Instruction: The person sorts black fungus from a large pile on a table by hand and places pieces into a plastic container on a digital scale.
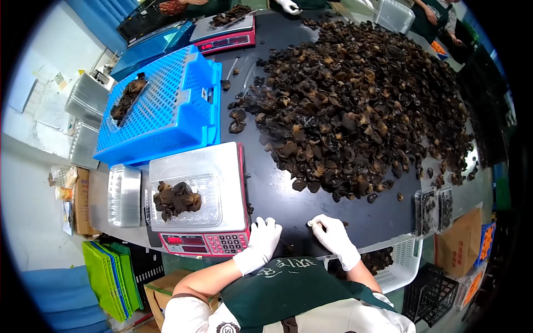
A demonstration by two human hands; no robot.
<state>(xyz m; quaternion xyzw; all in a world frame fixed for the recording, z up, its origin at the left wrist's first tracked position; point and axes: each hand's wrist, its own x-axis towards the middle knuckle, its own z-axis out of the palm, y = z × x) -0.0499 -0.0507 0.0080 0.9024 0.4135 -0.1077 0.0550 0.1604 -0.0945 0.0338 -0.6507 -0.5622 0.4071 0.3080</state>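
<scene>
My left hand (pixel 264 240), in a white glove, rests on the table by the scale's lower right corner. Its fingers are bent and slightly apart, with nothing visible in them. My right hand (pixel 333 237), also gloved, lies in front of the pile; thumb and forefinger are pinched at a small pale spot that I cannot make out. A clear plastic tray (pixel 212 208) with a clump of dark wood ear mushrooms (pixel 177 200) sits on the red digital scale (pixel 230 161). A large heap of wood ear mushrooms (pixel 355 111) covers much of the dark table (pixel 277 202).
An upturned blue crate (pixel 166 105) stands behind the scale, bearing another tray of mushrooms. Stacked clear trays (pixel 124 194) are at left, filled clear boxes (pixel 433 208) at right. A white basket (pixel 408 266) hangs below the edge. Co-workers' hands and a second scale (pixel 227 41) are opposite.
</scene>
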